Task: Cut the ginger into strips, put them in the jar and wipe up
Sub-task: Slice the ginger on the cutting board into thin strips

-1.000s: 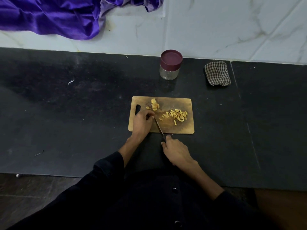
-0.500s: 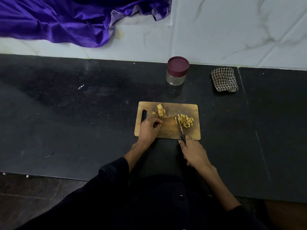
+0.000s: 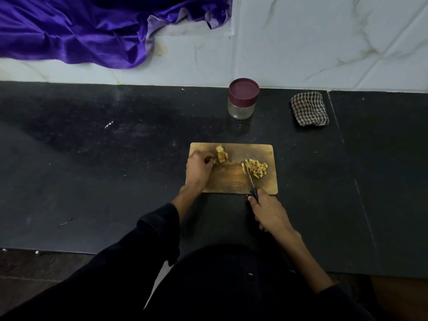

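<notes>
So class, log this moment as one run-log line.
phase: cutting | right hand: grips knife beside strips | left hand: at ginger chunks | jar: lidded

A black stone counter (image 3: 115, 181) ran across the frame. Lying directly on it were a wooden cutting board (image 3: 231, 181) at centre, a lidded glass jar (image 3: 242, 100) above it near the wall, and a folded checked cloth (image 3: 309, 109) at upper right. White specks marked the counter's left part.
</notes>
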A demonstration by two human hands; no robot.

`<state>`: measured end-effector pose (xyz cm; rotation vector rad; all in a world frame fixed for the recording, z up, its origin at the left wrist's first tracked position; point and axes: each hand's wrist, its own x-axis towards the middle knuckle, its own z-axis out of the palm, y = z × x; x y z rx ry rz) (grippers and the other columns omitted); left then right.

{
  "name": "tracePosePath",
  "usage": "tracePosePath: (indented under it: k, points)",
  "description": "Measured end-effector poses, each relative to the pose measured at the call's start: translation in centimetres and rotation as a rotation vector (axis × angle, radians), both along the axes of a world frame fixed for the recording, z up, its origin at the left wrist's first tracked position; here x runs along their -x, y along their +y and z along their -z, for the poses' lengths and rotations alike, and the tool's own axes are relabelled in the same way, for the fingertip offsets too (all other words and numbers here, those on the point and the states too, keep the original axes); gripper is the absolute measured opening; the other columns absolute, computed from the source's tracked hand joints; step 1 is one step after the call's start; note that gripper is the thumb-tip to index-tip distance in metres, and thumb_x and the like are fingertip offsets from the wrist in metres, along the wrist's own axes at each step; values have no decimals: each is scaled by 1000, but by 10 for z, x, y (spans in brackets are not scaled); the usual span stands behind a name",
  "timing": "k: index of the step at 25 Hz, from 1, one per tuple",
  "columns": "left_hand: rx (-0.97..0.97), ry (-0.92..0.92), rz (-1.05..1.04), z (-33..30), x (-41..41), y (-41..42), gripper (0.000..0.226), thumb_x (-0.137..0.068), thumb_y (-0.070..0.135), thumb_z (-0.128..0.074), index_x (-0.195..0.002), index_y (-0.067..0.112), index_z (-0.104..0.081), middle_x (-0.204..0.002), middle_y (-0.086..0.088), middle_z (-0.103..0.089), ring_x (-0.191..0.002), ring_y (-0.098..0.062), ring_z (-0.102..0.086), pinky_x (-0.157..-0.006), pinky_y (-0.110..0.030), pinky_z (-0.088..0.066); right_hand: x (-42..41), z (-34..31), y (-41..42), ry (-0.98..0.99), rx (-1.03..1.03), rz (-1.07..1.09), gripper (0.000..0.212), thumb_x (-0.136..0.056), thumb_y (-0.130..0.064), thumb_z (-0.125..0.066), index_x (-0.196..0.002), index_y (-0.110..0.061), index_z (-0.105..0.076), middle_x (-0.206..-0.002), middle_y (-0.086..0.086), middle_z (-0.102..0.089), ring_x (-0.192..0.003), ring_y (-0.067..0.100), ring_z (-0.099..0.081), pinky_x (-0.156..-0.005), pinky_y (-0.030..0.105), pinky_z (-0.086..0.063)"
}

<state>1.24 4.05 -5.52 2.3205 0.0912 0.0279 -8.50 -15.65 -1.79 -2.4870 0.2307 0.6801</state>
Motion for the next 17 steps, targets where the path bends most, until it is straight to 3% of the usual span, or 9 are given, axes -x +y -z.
tracePosePath:
  k: [4, 8, 12, 17]
  points:
    - [-35, -35, -4, 4, 3, 2, 8, -85, 13, -67, -92, 14, -72, -99, 0, -66, -86, -10, -61, -79, -25, -53, 0, 1, -1, 9, 1, -7, 25, -105, -38, -40, -114, -17, -51, -96, 9, -67, -87, 29, -69, -78, 51, -58]
    - [-34, -58, 14, 4, 7, -1, 9, -88, 13, -64, -93, 12, -71, -101, -2, -65, -87, -9, -59, -81, -23, -51, -1, 1, -1, -1, 11, -11, 23, -105, -38, -39, -111, -19, -50, -90, 5, -65, -71, 20, -67, -72, 44, -59]
    - [-21, -108, 104, -1, 22, -14, 10, -90, 13, -62, -98, 13, -68, -100, 3, -62, -88, -7, -56, -81, -21, -48, -1, 2, -2, -2, 18, -12, 25, -105, -39, -39, -113, -18, -51, -95, 7, -67, -84, 27, -69, -78, 49, -58]
    - [-129, -83, 247, 12, 41, -28, 10, -91, 18, -59, -99, 15, -65, -105, -2, -62, -92, -13, -59, -82, -38, -52, -1, 2, 0, 13, 21, -10, 24, -104, -39, -40, -112, -19, -51, -96, 8, -67, -85, 28, -69, -79, 50, -58]
